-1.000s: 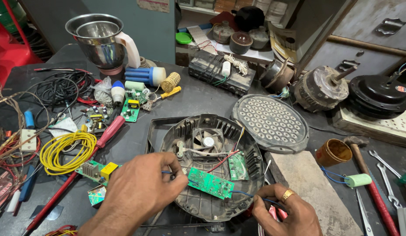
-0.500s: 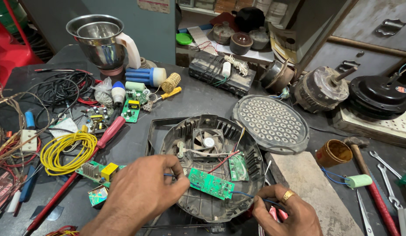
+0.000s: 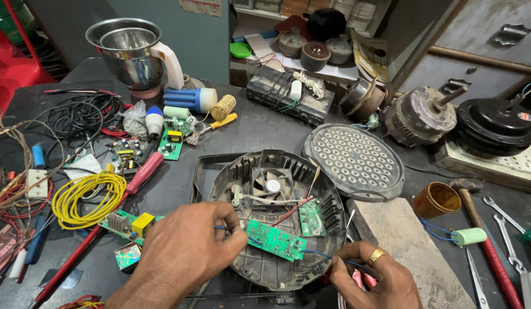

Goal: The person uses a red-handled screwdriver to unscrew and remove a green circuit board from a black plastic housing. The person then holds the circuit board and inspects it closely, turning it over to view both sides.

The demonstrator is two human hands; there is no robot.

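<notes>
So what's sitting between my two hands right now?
In the head view, a green circuit board lies between the left hand and right hand, over the round black housing.

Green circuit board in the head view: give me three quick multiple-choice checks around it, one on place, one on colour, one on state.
1. Where is the green circuit board?
A. over the round black housing
B. on the stone slab
C. inside the steel jar

2. What colour is the coil of wire left of the housing?
A. blue
B. yellow
C. white

3. What is the right hand doing?
A. lying flat and open
B. gripping the hammer
C. pinching a blue wire

Answers: 1 A, the board sits above the housing beside the fan; 2 B, the loops are plainly yellow; 3 C, its fingers close on the wire running from the board.
</notes>
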